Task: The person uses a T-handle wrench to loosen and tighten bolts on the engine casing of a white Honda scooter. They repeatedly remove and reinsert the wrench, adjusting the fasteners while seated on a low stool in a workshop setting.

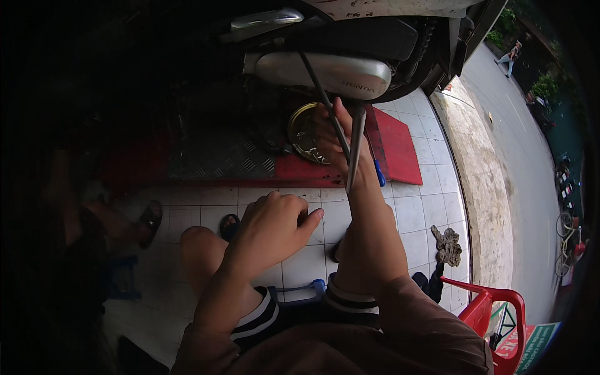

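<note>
My right hand (334,134) is closed around a long, dark T-handle wrench (354,153). Its thin shaft slants up and left to the motorcycle (369,39), passing in front of a silver cover (312,69). Whether the tip touches the motorcycle I cannot tell. Behind that hand lies a round gold-coloured pan (299,134) with shiny contents, partly hidden. My left hand (272,219) hangs above my knee with its fingers curled under and its thumb pointing right. The palm is out of sight, so anything inside it is hidden.
A red platform with a dark tread plate (250,156) lies under the motorcycle on white floor tiles (215,201). A blue stool (300,292) is beneath me, and a red chair (478,306) stands at right beside a crumpled rag (447,245). Another person's sandalled foot (150,219) is at left.
</note>
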Tool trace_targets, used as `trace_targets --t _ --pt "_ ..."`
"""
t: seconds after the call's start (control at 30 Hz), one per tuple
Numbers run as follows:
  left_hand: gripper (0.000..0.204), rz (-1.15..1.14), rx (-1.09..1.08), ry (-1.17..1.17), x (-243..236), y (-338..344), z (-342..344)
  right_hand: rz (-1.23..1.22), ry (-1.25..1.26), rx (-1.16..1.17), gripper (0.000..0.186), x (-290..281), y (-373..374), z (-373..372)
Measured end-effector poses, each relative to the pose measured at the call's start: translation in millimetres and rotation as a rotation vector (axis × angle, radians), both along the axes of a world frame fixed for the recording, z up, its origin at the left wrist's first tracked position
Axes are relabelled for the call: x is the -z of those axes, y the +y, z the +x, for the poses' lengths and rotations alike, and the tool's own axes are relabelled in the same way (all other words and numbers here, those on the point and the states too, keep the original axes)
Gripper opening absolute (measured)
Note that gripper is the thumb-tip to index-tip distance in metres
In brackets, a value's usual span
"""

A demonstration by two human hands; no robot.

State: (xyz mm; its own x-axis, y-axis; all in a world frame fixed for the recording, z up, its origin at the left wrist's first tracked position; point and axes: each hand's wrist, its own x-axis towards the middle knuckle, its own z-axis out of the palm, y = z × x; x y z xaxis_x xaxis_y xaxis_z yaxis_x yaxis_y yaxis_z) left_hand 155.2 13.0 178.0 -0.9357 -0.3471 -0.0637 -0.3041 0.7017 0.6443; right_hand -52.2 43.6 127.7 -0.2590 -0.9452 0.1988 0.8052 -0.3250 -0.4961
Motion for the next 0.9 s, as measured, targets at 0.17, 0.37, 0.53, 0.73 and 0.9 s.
trace_targets --t 0.17,0.37,0.53,0.73,0.9 --pt "0.022 -0.039 -0.299 0.233 8 -43 -24 0.051 0.033 -0.042 0.035 -18 17 -2" --pt "0.016 -0.399 -0.478 0.583 -3 -109 -136 0.021 -0.133 -0.043 0.034 3 33 -33" --pt "0.026 -0.646 -0.667 0.518 -1 -144 -209 -0.016 -0.143 -0.097 0.038 -2 52 -37" --pt "0.022 -0.702 -0.746 0.532 0 -148 -231 -0.035 -0.127 -0.152 0.052 -2 76 -41" --pt "0.016 -0.677 -0.597 0.763 21 -124 -219 0.024 -0.156 -0.094 0.051 -4 93 -49"
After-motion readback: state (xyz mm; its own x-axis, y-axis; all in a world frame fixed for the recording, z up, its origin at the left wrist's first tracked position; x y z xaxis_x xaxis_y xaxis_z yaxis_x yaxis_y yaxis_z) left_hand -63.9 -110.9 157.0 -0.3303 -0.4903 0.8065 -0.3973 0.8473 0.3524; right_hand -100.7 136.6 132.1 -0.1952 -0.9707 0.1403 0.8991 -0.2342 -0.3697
